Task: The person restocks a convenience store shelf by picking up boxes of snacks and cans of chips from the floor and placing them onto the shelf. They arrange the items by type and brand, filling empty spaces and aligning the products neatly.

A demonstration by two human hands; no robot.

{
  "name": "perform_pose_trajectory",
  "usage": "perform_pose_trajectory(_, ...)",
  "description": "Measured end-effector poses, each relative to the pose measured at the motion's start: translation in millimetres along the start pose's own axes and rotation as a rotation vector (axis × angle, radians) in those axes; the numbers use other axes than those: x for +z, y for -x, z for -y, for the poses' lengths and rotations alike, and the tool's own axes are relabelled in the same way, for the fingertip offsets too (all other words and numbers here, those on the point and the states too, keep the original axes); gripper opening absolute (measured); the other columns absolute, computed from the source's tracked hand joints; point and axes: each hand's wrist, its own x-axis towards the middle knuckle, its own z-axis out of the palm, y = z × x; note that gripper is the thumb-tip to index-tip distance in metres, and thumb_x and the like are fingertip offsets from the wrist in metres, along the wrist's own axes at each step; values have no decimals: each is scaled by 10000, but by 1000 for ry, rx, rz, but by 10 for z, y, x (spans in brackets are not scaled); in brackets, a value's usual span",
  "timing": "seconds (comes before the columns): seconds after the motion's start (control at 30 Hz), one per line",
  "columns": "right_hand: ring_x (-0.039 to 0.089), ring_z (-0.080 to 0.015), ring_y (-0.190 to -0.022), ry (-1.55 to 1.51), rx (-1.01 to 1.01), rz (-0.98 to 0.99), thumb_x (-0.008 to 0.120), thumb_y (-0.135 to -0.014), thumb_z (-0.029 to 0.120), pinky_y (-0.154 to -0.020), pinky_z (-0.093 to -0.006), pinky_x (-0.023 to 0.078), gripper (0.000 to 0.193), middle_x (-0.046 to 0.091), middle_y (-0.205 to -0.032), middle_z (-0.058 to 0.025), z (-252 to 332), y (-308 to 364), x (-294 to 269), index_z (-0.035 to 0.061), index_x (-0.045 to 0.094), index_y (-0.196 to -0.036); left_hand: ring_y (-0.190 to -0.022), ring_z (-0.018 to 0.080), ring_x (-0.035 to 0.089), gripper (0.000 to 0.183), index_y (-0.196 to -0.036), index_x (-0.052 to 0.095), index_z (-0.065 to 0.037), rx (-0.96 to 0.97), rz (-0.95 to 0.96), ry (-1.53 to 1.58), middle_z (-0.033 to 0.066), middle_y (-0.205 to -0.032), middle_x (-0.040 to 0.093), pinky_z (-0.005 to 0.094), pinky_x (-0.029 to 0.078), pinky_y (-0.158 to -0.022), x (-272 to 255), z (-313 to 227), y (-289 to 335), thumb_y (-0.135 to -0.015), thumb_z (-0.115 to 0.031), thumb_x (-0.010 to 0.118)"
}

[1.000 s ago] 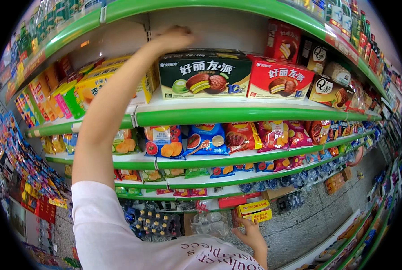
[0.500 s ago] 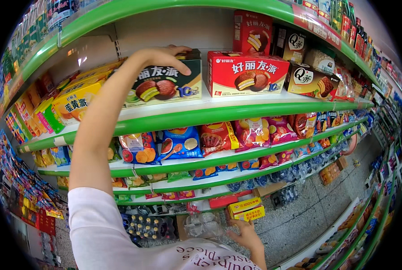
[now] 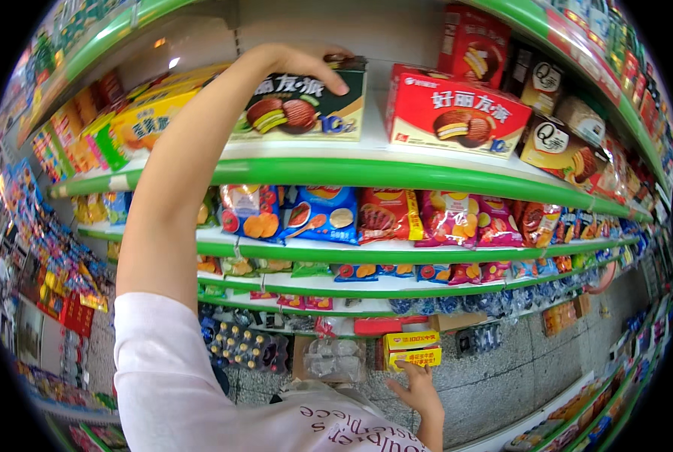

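Note:
My left hand (image 3: 304, 62) reaches up across the shelf to a dark green box of chocolate pies (image 3: 295, 113). Its thumb lies over the top front edge near the right corner, and the fingers curl over the top toward the back, partly hidden. The forearm covers the box's left part. Just right of it, across a narrow gap, stands a red box of chocolate pies (image 3: 457, 113). Low in the view, my right hand (image 3: 419, 390) hangs with fingers spread and nothing in it; in the picture its fingertips overlap a yellow carton (image 3: 413, 358) near the floor.
Yellow pie boxes (image 3: 144, 120) line the shelf at left. Another red box (image 3: 474, 45) and dark brown snack boxes (image 3: 558, 147) stand at right. A green shelf edge (image 3: 397, 175) runs below, above bags of chips (image 3: 318, 215). Bottled drinks (image 3: 246, 346) sit low down.
The view has shifted and tilted, so the shelf goods appear farther right. The gap between the green and red boxes looks slightly wider. My left hand stays on the green box; my right hand remains spread.

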Motion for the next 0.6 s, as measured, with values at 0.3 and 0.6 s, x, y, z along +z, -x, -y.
perform_pose_trajectory(0.3, 533, -323, -1095, 80, 30, -49, 672, -796, 299, -1026, -587, 209, 456, 607, -1099, -138, 270, 14, 62, 72, 545, -1170, -1294, 298, 385, 987, -1391, 331, -12, 34, -95, -148, 205, -1400, 383, 347, 310, -1066, 2, 156, 27, -673, -583, 694)
perform_pose_trajectory(0.6, 519, -319, -1100, 55, 246, -81, 661, -797, 227, -1054, -578, 211, 428, 584, -1105, -138, 566, 471, 327, 64, 534, -1172, -1275, 230, 375, 769, -1368, 395, -42, 80, -18, -47, 161, -1385, 412, 359, 277, -1069, 137, -176, 225, -778, -445, 680)
